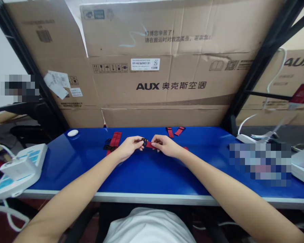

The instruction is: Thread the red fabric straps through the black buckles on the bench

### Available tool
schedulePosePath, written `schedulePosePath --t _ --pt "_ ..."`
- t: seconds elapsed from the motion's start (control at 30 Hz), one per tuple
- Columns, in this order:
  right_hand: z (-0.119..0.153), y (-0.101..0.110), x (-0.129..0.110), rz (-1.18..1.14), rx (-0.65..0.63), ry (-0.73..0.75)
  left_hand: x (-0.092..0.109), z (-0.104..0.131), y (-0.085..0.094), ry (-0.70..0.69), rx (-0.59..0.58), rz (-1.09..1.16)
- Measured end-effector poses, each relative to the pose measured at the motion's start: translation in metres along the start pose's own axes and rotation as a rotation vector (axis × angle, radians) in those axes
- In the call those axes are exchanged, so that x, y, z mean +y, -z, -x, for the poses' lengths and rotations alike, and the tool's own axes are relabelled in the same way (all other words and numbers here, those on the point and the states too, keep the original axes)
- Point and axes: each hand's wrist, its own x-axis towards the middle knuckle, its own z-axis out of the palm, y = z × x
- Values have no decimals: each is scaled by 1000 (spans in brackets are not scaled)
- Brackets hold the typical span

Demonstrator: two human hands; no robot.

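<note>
Over the middle of the blue table, my left hand pinches a small black buckle. A short red webbing strap runs from that buckle to my right hand, whose thumb and fingers are closed on the strap's other end. Just left of my left hand lie red straps with black buckles, partly hidden behind the hand. Two more short red straps with black ends, one upright and one slanted, rest at the table's back edge. Under my right wrist a bit of red shows.
Cardboard stands along the back of the blue table. A white power strip with a plugged-in charger is at the left, a round white object at the back left. Cables and blurred items occupy the right end. Another person sits far left.
</note>
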Motion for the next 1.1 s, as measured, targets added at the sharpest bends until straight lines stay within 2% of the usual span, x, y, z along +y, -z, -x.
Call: schedulePosePath --t 0.17,0.3,0.43,0.67,0.87,1.0,1.1 --pt "-2 2 4 -100 -53 75 -3 0 -3 80 -82 7" --pt "-2 7 2 -76 -64 125 0 0 -1 33 -109 -47" --pt "-1 14 -2 -43 -73 169 4 1 0 24 -140 26" --pt "-1 15 -5 -42 -101 192 7 3 -4 82 -128 117" --pt "-2 -1 -8 -348 6 128 11 2 -15 110 -36 200" --pt "-2 -9 -12 -309 27 97 13 3 -23 103 -32 203" --pt "-2 -6 -12 -342 55 114 12 2 -25 100 -11 114"
